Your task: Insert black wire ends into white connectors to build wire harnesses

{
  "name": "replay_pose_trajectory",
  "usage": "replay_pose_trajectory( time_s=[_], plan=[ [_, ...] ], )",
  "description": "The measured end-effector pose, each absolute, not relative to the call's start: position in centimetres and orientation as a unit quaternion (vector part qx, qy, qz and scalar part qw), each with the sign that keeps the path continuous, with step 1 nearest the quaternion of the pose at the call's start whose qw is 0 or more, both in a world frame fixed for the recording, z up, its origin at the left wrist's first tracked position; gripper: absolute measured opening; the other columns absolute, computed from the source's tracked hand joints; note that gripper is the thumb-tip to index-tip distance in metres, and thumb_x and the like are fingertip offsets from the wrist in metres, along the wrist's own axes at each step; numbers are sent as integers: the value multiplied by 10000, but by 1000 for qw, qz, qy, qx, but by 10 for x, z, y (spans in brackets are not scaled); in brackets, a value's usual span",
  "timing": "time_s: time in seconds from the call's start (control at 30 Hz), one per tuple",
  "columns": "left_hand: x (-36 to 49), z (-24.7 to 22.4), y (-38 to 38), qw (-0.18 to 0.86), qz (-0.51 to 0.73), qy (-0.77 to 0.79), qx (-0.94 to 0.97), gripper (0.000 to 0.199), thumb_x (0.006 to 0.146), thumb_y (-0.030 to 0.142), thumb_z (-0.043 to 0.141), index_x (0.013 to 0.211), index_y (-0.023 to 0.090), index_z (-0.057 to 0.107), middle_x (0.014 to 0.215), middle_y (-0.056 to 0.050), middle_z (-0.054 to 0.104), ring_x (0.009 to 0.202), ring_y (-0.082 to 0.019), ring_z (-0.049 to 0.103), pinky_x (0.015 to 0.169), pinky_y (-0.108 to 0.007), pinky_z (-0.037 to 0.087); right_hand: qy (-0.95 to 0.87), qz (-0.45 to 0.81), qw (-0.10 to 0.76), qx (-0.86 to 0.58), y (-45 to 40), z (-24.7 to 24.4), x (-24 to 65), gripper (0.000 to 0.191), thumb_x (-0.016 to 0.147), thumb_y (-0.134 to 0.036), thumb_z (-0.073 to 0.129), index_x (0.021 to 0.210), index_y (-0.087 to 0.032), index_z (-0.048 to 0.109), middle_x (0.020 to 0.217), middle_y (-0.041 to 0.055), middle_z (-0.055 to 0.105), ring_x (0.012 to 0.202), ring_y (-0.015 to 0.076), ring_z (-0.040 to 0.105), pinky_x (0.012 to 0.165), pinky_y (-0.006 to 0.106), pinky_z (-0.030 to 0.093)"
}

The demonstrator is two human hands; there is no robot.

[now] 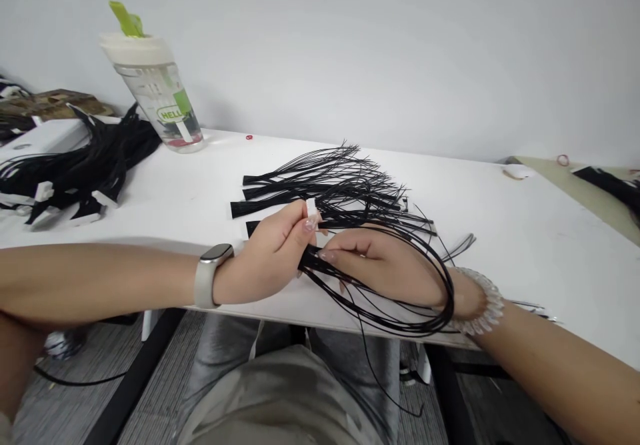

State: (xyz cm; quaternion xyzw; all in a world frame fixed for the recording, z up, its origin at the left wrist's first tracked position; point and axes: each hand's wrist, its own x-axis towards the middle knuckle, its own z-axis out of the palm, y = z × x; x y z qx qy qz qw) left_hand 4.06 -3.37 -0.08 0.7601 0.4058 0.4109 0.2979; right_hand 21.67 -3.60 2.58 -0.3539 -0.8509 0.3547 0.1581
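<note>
My left hand (pixel 273 251), with a watch on its wrist, pinches a white connector (pixel 312 210) at the end of a bundle of black wires (pixel 440 278). The wires bend in a loop around my right wrist and come back to a black taped part near my left fingers. My right hand (pixel 385 261) is closed on the wires beside that part, thumb and fingers together. One loose wire hangs over the table's front edge. Just behind my hands, several black wire bundles (pixel 280 191) lie side by side, their loose ends fanned to the right.
A pile of black wire harnesses (pixel 85 165) with white connectors lies at the left. A clear bottle (pixel 160 98) with a green flap stands behind it. At the right, another black bundle (pixel 607 188) rests on a greenish surface. A pale wall (pixel 375 51) rises behind the white table (pixel 200 185).
</note>
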Motion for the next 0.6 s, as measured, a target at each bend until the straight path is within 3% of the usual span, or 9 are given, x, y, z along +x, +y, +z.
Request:
replay_pose_trajectory(
  time_s=[0.2, 0.37, 0.6],
  plan=[
    [37, 2, -40, 245, 397, 371, 803, 171, 887, 216, 307, 760, 178, 414, 652, 21, 451, 568, -92, 401, 544, -212, 358, -902, 242, 141, -328, -39, 34, 217, 259, 851, -211, 364, 616, -158, 460, 548, -55, 357, 526, 48, 291, 503, 195, 223],
    [34, 4, -43, 224, 380, 337, 832, 122, 864, 152, 334, 760, 181, 392, 647, 36, 434, 559, -77, 375, 536, -192, 343, -897, 293, 157, -290, -43, 38, 215, 161, 828, -187, 369, 678, -172, 424, 630, -47, 410, 612, 64, 343, 588, 180, 294],
    [33, 4, -44, 221, 359, 333, 844, 138, 858, 149, 341, 726, 184, 361, 617, 46, 408, 539, -73, 348, 515, -186, 324, -891, 306, 150, -300, -46, 31, 211, 149, 807, -155, 381, 661, -166, 400, 597, -70, 386, 559, 43, 278, 507, 157, 259]
  ],
)
